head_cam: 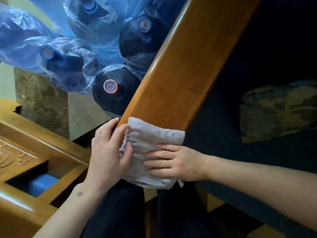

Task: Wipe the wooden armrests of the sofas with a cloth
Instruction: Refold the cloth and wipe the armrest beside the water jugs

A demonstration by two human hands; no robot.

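A glossy wooden armrest [185, 69] runs from the lower middle up to the top right. A folded pale grey cloth [151, 136] lies across its near end. My left hand [107, 152] holds the cloth's left edge, thumb on the fabric and fingers wrapped over the armrest's left side. My right hand [176, 162] lies flat on the cloth's lower right part with its fingers spread and pressing down. The armrest's near tip is hidden under the cloth and hands.
Several large water bottles [111, 88] wrapped in blue plastic stand left of the armrest. A dark sofa seat [274, 48] with a patterned cushion [277, 109] lies to the right. A carved wooden side table [30, 162] sits at lower left.
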